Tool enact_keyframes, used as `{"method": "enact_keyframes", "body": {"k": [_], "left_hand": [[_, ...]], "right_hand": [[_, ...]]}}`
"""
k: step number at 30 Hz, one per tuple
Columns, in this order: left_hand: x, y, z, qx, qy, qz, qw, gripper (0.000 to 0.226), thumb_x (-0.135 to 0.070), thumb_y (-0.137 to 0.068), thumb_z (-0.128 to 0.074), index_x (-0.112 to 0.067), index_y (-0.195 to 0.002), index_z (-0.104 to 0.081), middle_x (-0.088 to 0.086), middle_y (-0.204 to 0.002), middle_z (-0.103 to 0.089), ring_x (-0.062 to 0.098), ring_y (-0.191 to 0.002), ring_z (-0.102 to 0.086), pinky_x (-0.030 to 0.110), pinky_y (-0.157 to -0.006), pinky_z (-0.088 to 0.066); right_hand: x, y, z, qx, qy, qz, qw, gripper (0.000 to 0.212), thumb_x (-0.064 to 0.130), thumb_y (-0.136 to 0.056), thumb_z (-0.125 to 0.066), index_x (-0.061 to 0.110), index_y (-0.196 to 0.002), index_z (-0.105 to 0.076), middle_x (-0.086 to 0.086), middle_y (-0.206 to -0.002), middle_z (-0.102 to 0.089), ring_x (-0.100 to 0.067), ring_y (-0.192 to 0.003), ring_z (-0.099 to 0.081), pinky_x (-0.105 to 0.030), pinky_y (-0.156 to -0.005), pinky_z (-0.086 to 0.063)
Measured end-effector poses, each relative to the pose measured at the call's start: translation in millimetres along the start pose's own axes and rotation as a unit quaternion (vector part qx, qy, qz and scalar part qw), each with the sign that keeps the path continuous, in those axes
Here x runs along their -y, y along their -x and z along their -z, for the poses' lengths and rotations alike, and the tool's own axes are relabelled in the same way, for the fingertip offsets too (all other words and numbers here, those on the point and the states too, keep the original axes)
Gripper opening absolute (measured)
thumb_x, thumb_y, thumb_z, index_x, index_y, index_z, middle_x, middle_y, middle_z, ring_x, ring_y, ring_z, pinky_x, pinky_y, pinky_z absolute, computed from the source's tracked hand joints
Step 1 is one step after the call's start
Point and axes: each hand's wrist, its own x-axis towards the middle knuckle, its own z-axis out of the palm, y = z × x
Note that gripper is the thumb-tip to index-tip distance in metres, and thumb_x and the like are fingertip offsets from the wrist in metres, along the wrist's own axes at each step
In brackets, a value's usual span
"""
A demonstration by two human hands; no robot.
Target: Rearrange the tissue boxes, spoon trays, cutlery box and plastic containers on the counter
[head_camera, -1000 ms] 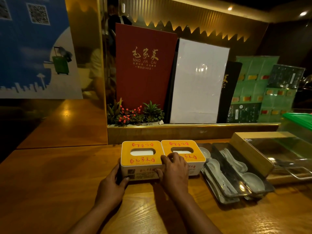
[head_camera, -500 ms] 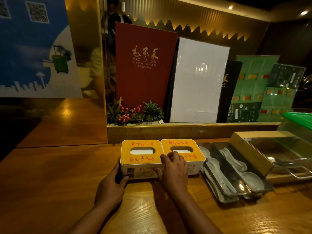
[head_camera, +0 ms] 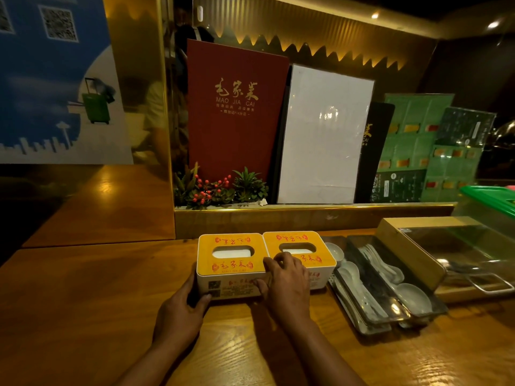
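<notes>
Two white tissue boxes with yellow tops stand side by side on the wooden counter. My left hand presses the left side of the left tissue box. My right hand grips its right front corner, fingers lying over the seam onto the right tissue box. To their right lie stacked dark spoon trays holding white spoons. Further right is the wooden cutlery box with a clear lid. A plastic container with a green lid sits at the far right edge.
A raised wooden ledge runs behind the boxes, carrying a red menu, a white board, green menu sheets and small fake plants. A mirrored panel and blue poster fill the left. Counter surface extends left and toward me.
The left tissue box has slid slightly away from me between my hands, lining up closer with the right box. Both hands keep the same hold.
</notes>
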Motion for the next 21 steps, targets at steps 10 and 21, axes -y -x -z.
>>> {"method": "enact_keyframes", "body": {"k": [10, 21], "left_hand": [[3.2, -0.5, -0.8, 0.002, 0.000, -0.003, 1.000, 0.075, -0.041, -0.088, -0.068, -0.043, -0.150, -0.027, -0.003, -0.131, -0.065, 0.021, -0.110, -0.063, 0.033, -0.077, -0.056], [1.3, 2.0, 0.3, 0.010, 0.012, -0.019, 1.000, 0.081, -0.046, -0.085, -0.070, -0.043, -0.152, -0.024, -0.002, -0.137, -0.060, 0.023, -0.119, -0.060, 0.036, -0.083, -0.055]], "right_hand": [[0.4, -0.7, -0.5, -0.008, 0.011, 0.000, 1.000, 0.050, 0.050, -0.082, -0.069, 0.032, -0.128, -0.058, 0.003, -0.125, -0.052, -0.020, -0.121, -0.042, -0.041, -0.101, -0.037], [-1.3, 6.5, -0.9, -0.009, 0.016, 0.020, 1.000, 0.057, 0.049, -0.083, -0.068, 0.027, -0.134, -0.052, -0.002, -0.126, -0.051, -0.023, -0.121, -0.043, -0.041, -0.100, -0.040]]}}
